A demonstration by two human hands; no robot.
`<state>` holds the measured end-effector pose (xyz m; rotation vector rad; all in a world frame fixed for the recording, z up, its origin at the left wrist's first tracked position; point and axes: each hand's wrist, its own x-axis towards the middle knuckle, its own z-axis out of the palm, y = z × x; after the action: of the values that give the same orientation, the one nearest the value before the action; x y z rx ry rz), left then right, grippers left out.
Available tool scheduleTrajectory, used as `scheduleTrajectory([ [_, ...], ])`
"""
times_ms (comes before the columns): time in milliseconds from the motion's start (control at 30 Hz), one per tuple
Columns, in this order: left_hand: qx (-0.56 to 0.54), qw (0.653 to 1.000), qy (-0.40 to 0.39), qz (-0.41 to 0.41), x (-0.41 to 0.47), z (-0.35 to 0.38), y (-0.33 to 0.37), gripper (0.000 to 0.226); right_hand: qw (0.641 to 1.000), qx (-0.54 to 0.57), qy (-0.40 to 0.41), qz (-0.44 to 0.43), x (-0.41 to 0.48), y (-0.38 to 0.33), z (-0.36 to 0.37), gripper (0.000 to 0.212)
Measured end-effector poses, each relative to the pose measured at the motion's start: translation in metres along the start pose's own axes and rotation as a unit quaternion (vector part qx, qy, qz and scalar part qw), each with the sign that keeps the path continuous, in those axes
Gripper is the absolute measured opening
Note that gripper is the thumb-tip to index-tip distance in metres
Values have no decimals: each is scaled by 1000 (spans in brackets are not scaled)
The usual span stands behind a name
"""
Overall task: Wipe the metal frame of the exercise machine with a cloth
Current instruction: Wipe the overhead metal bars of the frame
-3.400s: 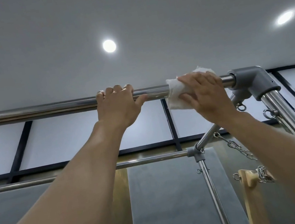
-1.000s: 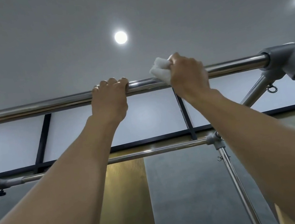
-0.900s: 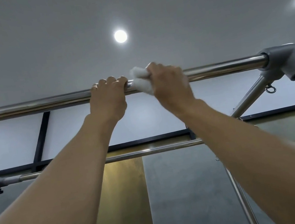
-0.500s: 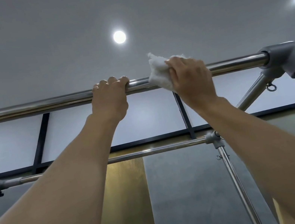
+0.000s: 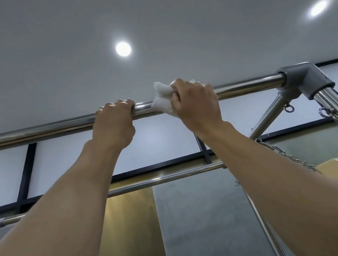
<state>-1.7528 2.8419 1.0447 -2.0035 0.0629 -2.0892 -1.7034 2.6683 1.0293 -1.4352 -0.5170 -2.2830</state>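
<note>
Slides back along the top bar (image 5: 28, 132) toward the bar-clutching left grip (image 5: 115, 123), right grip (image 5: 197, 104) clenching the cloth (image 5: 163, 99) around it, probably rescrubbing that stretch.

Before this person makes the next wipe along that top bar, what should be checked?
1. The cloth lies against the top bar: ok.
2. The right hand grips the cloth: ok.
3. The left hand holds the bar, fingers curled over it: ok.
4. Room to wipe leftward: not ok, the left hand sits right beside the cloth.
5. Room rightward to the grey corner joint: ok, bare bar.
6. Bar already clean: cannot tell.
</note>
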Motion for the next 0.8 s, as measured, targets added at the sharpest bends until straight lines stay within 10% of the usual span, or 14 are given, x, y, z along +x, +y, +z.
scheduleTrajectory([
  [800, 47, 998, 0, -38, -25, -10, -52, 45, 987, 79, 45, -131, -28, -20, 17, 17],
])
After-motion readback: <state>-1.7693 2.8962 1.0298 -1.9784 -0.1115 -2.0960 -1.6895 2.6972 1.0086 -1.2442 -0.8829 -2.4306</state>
